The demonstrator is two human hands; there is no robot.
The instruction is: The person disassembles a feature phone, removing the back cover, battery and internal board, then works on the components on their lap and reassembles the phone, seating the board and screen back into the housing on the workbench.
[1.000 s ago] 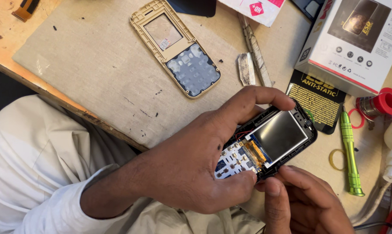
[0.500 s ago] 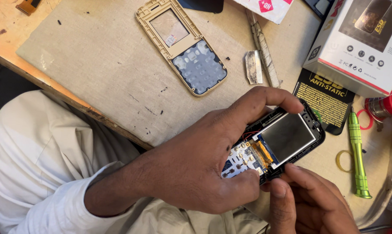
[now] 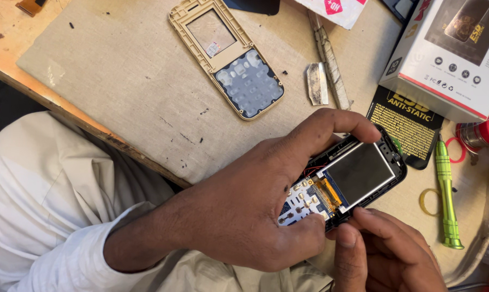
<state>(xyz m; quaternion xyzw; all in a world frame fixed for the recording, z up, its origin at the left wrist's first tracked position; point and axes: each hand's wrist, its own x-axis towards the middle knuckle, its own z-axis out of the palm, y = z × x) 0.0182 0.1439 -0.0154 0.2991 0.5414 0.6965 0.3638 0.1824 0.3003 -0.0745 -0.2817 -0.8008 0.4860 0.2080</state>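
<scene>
Nearest to me, my right hand (image 3: pixel 387 254) is cut off by the bottom edge; I see only its thumb and fingers, tips pressed against the near edge of the opened phone (image 3: pixel 344 181). Whether it grips or just touches, I cannot tell. My left hand (image 3: pixel 255 211) is clamped around the phone, index finger hooked over its far edge, thumb on the near side. The phone sits above the near right part of the tabletop (image 3: pixel 120 92), tilted, screen up, circuit board with round key contacts showing. The left hand hides most of the board's lower half. White sleeve (image 3: pixel 55 216) fills the near left.

Right of the phone, a green screwdriver (image 3: pixel 446 189) lies beside a yellow ring (image 3: pixel 431 201). A black packet (image 3: pixel 409 127) is half hidden under the phone's far end. Further off, a small metal blade (image 3: pixel 316 84) and a taped stick-like tool (image 3: pixel 330 59). Far left of those, the beige front cover (image 3: pixel 225 57) with keypad lies flat. Far right, a white box (image 3: pixel 450 54), cut off. A red-capped thing (image 3: pixel 485 132) at the right edge is hard to make out.
</scene>
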